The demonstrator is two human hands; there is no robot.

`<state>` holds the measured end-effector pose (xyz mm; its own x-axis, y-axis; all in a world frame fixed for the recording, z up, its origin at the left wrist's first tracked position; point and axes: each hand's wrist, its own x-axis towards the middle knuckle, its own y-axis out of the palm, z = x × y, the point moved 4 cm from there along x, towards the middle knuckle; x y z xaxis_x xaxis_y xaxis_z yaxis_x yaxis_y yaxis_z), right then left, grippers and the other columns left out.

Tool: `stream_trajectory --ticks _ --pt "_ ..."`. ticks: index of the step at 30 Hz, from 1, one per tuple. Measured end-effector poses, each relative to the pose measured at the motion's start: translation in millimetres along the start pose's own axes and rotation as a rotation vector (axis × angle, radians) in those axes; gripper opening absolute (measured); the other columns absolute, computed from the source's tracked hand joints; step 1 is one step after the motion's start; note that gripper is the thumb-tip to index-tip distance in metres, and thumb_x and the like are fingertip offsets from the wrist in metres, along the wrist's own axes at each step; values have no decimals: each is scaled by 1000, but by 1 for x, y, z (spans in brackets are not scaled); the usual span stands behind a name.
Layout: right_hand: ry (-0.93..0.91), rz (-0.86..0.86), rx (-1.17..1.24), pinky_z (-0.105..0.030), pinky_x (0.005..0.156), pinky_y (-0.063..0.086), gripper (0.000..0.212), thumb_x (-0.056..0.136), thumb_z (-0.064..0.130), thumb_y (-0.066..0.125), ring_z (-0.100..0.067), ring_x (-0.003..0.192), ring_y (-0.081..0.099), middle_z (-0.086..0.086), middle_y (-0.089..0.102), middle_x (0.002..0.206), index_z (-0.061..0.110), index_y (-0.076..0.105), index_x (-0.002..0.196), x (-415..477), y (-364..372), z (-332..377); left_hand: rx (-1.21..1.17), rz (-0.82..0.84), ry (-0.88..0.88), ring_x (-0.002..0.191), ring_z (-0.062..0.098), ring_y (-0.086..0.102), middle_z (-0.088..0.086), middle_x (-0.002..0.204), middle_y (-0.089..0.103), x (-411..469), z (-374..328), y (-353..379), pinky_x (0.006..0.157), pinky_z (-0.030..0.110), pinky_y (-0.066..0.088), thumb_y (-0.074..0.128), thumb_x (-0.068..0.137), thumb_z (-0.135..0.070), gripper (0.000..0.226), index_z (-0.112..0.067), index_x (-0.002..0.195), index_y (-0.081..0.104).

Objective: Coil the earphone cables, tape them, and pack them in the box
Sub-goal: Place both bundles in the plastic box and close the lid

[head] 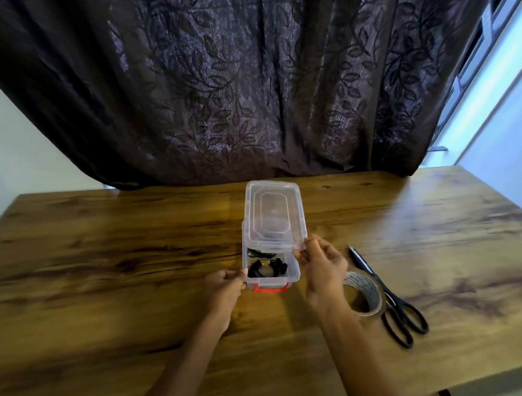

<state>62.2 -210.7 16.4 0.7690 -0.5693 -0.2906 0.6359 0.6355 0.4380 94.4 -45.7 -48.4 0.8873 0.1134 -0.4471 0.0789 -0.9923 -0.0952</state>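
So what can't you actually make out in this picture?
Head view only.
The earphone cables: small, dark, partly under the lid; coil count and taping unclear.
The box: far half veiled by the cloudy lid.
The tape roll: near-left part behind the right hand.
The left hand: fingertips hidden behind its own knuckles.

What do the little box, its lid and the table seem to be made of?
The box: clear glossy plastic, it seems, with see-through walls and a red latch. The lid: the same clear plastic, with moulded ridges. The table: wood or wood-look laminate, smooth with a sheen; the grain alone cannot settle which.
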Motion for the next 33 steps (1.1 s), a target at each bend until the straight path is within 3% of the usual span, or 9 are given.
stream_trajectory --ticks 8,10,13,17,22,26,29,31,33 --pt "27 -86 -160 -29 66 52 9 82 0 62 -17 66 58 -8 62 71 0 65 90 -15 -17 -32 79 -33 105 87 21 64 9 90 67 -3 -3 -2 82 36 53 57 89 -11 15 -18 76 58" --pt "25 -110 -224 -30 68 53 7 83 2 60 -20 73 60 -9 65 75 2 66 87 -13 -19 -35 104 -5 134 90 20 65 9 96 67 -3 -1 -2 80 33 52 54 91 -12 8 -15 86 59" --pt "-19 -148 -320 -31 70 54 10 85 7 59 -19 77 64 -8 68 80 6 68 89 -11 -21 -38 130 -6 162 92 19 65 7 102 66 -4 -1 -2 78 30 53 43 97 -20 21 -8 104 59" --pt "-119 -153 -475 -33 74 55 9 87 14 59 -17 80 65 -4 69 82 16 67 84 -15 -22 -35 181 -33 199 86 18 66 4 92 67 -4 -8 -2 78 34 55 41 97 -34 28 -14 93 59" --pt "-156 -91 -591 -33 74 55 8 85 21 64 -17 82 64 -3 67 85 13 66 87 -12 -27 -37 401 -42 268 76 16 63 5 84 68 -4 -17 -2 57 23 44 54 90 -36 25 -13 86 61" --pt "-106 -61 -598 -35 79 53 6 87 21 61 -16 84 62 0 65 84 22 62 82 -9 -31 -38 399 -40 213 74 18 65 6 81 68 0 -16 -2 67 33 53 58 88 -37 26 -12 82 62" --pt "-71 -49 -583 -33 78 52 7 88 21 60 -15 85 61 -3 66 90 16 63 92 -9 -31 -39 331 -23 156 77 17 65 6 84 68 1 -13 0 74 34 56 59 88 -34 26 -9 90 63" --pt "-89 -44 -654 -29 79 50 17 88 20 60 -12 89 59 -1 65 101 15 61 105 -5 -29 -37 328 -17 142 78 16 64 5 87 67 1 -15 0 68 29 54 60 87 -33 27 -8 98 62" --pt "-159 -13 -771 -33 89 50 37 87 19 61 -14 102 55 -1 58 116 12 53 123 2 -25 -33 326 -22 161 80 12 60 3 98 63 1 -22 0 59 21 48 63 86 -27 32 -9 112 56"
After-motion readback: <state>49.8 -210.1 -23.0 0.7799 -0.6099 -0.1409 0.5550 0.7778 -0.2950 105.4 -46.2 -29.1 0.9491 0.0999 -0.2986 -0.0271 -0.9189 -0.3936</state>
